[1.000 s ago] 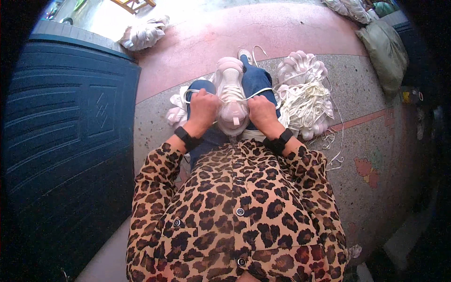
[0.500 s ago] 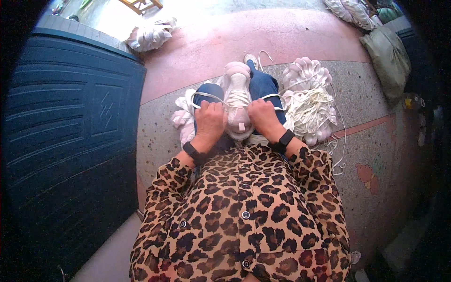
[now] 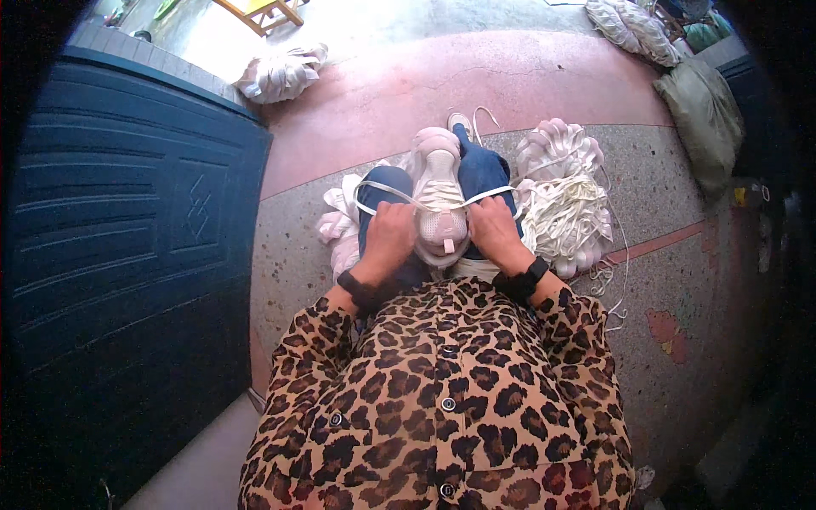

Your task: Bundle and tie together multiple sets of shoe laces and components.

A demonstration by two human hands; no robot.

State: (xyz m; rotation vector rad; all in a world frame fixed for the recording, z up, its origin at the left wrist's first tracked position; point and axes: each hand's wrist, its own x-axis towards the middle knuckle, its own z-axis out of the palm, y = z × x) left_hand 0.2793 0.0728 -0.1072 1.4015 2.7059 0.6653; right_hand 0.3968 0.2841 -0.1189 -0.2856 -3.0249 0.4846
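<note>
A pale pink and white sneaker (image 3: 440, 161) lies between my knees, toe pointing away and its heel end close to my shirt. White shoelace (image 3: 398, 195) comes out near the top of its lacing and runs to both sides, looping over each thigh. My left hand (image 3: 391, 234) is closed beside the shoe, gripping the lace's left part. On the other side, my right hand (image 3: 495, 228) has its fingers curled around the right part. Both hands are close to the shoe's collar; the fingertips are partly hidden.
To my right sit a bundle of pale shoes (image 3: 559, 151) and a heap of loose white laces (image 3: 565, 217). More pale pink shoe pieces (image 3: 342, 223) lie by my left leg. A blue door (image 3: 136, 204) stands at left, a greyish sack (image 3: 701, 119) at far right.
Both hands have shifted slightly outward and back from the shoe's opening. The lace now stretches out to either side of the shoe. The whole view has tilted a little.
</note>
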